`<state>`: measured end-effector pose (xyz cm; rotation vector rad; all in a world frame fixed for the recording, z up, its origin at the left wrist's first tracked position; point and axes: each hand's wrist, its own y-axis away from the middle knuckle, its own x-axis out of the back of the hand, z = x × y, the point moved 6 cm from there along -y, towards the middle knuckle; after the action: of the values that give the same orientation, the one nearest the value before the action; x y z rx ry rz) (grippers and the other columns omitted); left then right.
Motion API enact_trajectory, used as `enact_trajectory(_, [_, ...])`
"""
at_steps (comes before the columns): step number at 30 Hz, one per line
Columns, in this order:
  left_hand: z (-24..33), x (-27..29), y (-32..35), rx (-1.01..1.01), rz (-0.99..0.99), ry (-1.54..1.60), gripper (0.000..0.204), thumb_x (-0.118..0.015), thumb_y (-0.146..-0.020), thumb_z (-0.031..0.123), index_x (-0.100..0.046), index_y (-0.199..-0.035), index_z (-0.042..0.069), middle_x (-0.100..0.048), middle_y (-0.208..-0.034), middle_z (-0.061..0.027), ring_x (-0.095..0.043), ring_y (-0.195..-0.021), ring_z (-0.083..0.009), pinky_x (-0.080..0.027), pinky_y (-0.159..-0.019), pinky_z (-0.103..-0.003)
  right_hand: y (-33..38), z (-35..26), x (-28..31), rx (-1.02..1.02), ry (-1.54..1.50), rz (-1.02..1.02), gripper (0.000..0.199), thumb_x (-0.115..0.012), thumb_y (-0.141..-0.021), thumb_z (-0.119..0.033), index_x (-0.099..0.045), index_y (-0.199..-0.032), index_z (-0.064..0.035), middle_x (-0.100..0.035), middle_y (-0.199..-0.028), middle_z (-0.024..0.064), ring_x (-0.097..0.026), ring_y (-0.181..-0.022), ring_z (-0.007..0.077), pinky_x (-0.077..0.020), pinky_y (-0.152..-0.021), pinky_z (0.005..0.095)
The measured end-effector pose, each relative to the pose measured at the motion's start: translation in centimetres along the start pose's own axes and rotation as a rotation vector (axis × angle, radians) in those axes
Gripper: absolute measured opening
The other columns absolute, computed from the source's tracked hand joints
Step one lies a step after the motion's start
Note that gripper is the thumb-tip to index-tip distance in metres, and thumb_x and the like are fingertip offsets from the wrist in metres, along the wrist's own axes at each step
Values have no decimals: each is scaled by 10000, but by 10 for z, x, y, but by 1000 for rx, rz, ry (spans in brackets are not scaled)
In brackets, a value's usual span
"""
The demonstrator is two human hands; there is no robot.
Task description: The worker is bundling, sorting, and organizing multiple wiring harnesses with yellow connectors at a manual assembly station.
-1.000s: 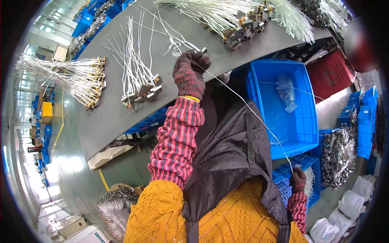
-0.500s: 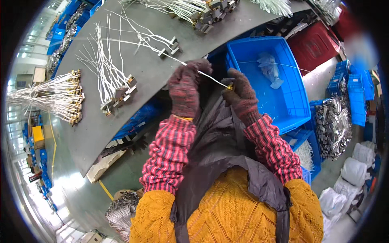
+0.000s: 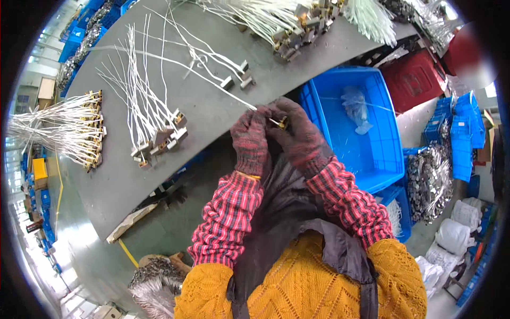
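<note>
A: Item one, the fingers. State?

B: Left hand (image 3: pixel 251 139) and right hand (image 3: pixel 298 139), both in dark knitted gloves, meet just off the near edge of the grey bench (image 3: pixel 212 114). The left fingertips are pinched narrow on a thin white wire (image 3: pixel 175 65); the right fingertips are closed on a small brass-coloured terminal (image 3: pixel 281 123) at that wire's near end. Whether terminal and wire are already joined is hard to tell at this size.

A: Where does the wire run?

B: From the pinch it goes up and left across the bench top, its far end resting on the surface.

A: Handling notes?

B: Light, probably. It lies in a long, nearly straight line, so it looks springy rather than limp, and likely to whip if held far from the end. Best taken right next to the terminal. The terminal looks tiny, hard and easy to drop through gloves.

A: Entries further out?

B: On the bench: two loose wires with metal blocks (image 3: pixel 237 75), a fan of white leads with connectors (image 3: pixel 154 127), a bundle at the left edge (image 3: pixel 64 130), more bundles along the far edge (image 3: pixel 281 24). Right of the hands: a blue crate (image 3: pixel 382 159) holding a clear bag (image 3: pixel 355 109); beyond it a red crate (image 3: pixel 417 80).
</note>
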<state>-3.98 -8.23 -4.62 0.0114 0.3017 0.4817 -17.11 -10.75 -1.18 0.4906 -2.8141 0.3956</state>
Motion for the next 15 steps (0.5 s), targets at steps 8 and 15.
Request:
enact_trajectory(8, [73,63,-68,188,201,-313,260,-504,-1021,206,-636,-1144,18,-696,-863,-127,-709,-723,-210,-583,-577,-290,-135,4,5,381,983,-94,334,-667,-893,-183,-588,-1207,-98,-639,-1052,171,-668,-909,328,-532,-798,432])
enact_trajectory(15, [68,46,-51,111,-38,222,224,-578,-983,195,-632,-1087,4,-695,-911,-140,-711,-730,-236,-593,-593,-319,-165,3,35,289,930,-159,248,-645,-879,-260,-645,-1070,-103,-669,-932,180,-652,-946,378,-529,-804,452])
